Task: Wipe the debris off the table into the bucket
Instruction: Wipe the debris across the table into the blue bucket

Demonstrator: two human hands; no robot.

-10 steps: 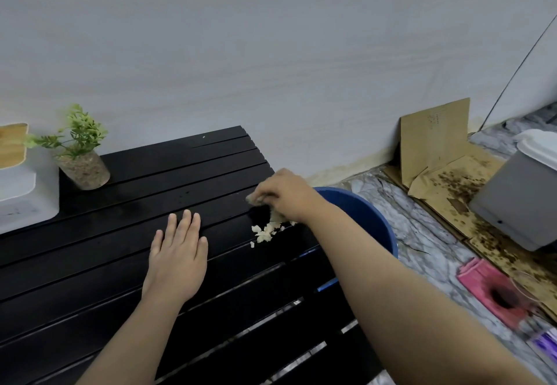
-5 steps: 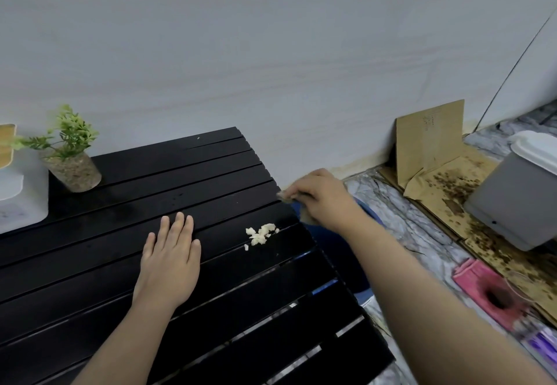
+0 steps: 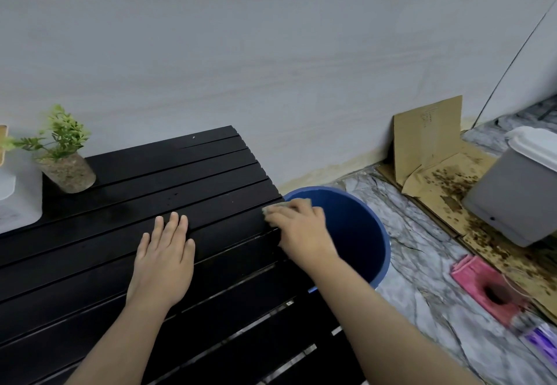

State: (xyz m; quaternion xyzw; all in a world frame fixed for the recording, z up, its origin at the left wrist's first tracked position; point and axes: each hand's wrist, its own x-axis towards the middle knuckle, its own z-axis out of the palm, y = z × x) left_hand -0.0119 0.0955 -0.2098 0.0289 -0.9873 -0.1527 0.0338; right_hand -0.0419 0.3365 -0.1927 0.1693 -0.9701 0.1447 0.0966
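Black slats of the table (image 3: 99, 234) show no crumbs now. Left hand (image 3: 164, 256) lies flat and open, mid-table, holding nothing. Right hand (image 3: 301, 228) grips a greenish sponge (image 3: 272, 208) at the table's right edge, over the blue bucket (image 3: 361, 228) just beside it; the wiping looks about done

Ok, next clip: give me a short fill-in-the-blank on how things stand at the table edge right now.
1. The right hand presses a sponge at the table edge, above the ____ bucket.
2. The left hand lies ____ on the slats.
3. The small potted plant stands at the table's ____ corner.

Missing words: blue; flat; far left
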